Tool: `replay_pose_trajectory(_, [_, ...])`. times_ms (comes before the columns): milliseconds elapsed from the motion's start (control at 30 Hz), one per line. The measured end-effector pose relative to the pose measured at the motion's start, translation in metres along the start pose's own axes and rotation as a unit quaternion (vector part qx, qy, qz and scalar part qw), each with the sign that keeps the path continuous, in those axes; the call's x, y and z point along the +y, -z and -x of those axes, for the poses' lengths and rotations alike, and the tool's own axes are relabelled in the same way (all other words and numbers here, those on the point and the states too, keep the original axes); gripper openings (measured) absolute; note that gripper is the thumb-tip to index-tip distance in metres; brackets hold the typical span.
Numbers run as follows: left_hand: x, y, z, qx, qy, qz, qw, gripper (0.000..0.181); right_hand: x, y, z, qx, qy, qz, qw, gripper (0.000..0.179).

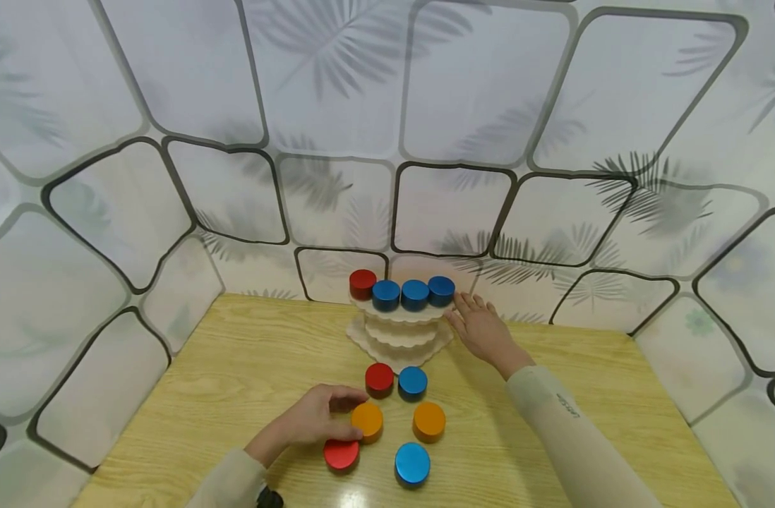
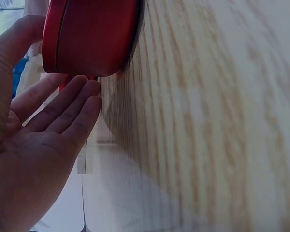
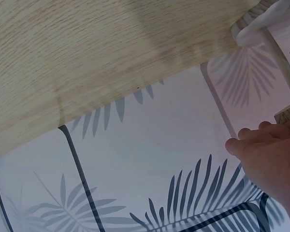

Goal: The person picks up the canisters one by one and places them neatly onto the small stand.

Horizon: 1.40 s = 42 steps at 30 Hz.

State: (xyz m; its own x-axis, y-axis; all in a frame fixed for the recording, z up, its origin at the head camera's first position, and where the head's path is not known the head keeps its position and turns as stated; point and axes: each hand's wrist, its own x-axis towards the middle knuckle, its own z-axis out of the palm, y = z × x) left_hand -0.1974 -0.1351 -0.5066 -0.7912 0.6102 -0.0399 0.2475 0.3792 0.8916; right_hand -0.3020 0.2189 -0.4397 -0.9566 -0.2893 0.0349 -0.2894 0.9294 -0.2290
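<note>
My left hand (image 1: 317, 418) is beside a round orange tin (image 1: 367, 423) on the table, thumb at its near side and fingers along its far left. Its fingers look nearly straight in the left wrist view, where a red tin (image 2: 92, 36) hides the orange one. My right hand (image 1: 484, 330) is at the right edge of a pale tiered stand with scalloped edges (image 1: 400, 353); its fingers are extended. Whether they touch the stand is unclear. On the top tier sit a red tin (image 1: 363, 283) and three blue tins (image 1: 416, 295).
On the wooden table (image 1: 235, 374), before the stand, are a red tin (image 1: 379, 380), a blue tin (image 1: 413, 383), another orange tin (image 1: 429, 422) and a nearer blue tin (image 1: 412, 464). A leaf-patterned wall covering (image 1: 337, 197) rises behind the table and at both sides.
</note>
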Motion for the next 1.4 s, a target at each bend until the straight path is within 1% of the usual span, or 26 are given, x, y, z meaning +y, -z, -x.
replay_pose_trajectory(333, [0.000, -0.003, -0.002, 0.016, 0.003, -0.047, 0.9988, 0.056, 0.001, -0.001, 0.000, 0.003, 0.001, 0.001, 1.0000, 0.066])
replay_pose_trajectory(533, [0.002, -0.004, -0.003, 0.014, 0.006, -0.064, 0.9979, 0.056, 0.001, -0.001, 0.000, 0.001, 0.002, -0.003, 1.0000, 0.067])
replay_pose_trajectory(700, [0.004, -0.006, -0.005, 0.013, 0.010, -0.061, 0.9980, 0.055, 0.001, -0.001, 0.000, 0.004, 0.002, -0.004, 1.0000, 0.067])
replay_pose_trajectory(933, [0.005, -0.010, -0.006, 0.023, -0.002, -0.054, 0.9983, 0.051, 0.001, -0.001, 0.002, 0.009, 0.001, -0.001, 1.0000, 0.066])
replay_pose_trajectory(1100, [0.004, -0.011, -0.006, 0.029, -0.007, -0.059, 0.9978, 0.051, 0.002, -0.002, 0.001, 0.013, 0.003, 0.003, 0.9999, 0.066])
replay_pose_trajectory(1267, [0.005, -0.010, -0.007, 0.038, -0.003, -0.056, 0.9977, 0.052, 0.001, -0.001, 0.001, 0.006, 0.003, 0.001, 1.0000, 0.067])
replay_pose_trajectory(1400, [0.009, -0.008, -0.011, 0.052, -0.008, -0.048, 0.9975, 0.053, -0.001, 0.001, 0.001, 0.001, 0.003, -0.005, 1.0000, 0.067])
